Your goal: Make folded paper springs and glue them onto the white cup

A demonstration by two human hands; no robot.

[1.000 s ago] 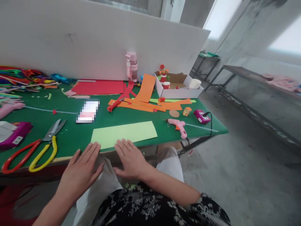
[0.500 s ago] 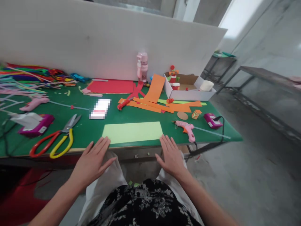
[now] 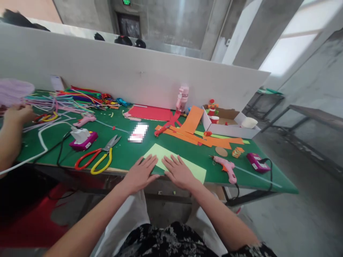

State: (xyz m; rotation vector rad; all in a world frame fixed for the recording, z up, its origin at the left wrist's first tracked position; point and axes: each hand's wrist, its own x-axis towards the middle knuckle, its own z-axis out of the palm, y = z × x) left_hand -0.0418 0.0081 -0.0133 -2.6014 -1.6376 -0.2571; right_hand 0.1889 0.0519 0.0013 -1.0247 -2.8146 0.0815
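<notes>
A light green paper sheet (image 3: pixel 197 170) lies at the near edge of the green table (image 3: pixel 125 155). My left hand (image 3: pixel 140 174) rests flat on the sheet's left end with fingers spread. Beside it, almost touching, my right hand (image 3: pixel 179 172) lies flat on the middle of the sheet, fingers stretched out. Neither hand holds anything.
Red and yellow scissors (image 3: pixel 98 160) lie left of my hands, a pink glue gun (image 3: pixel 226 167) to the right. Orange strips (image 3: pixel 193 134), red paper (image 3: pixel 150 113), a white box (image 3: pixel 230 126) and pipe cleaners (image 3: pixel 69 100) sit farther back. Another person's hand (image 3: pixel 17 115) works at far left.
My right hand slid left along the sheet from its right end to the middle, close to my left hand. The view lifted and swung left, showing the neighbour's hand.
</notes>
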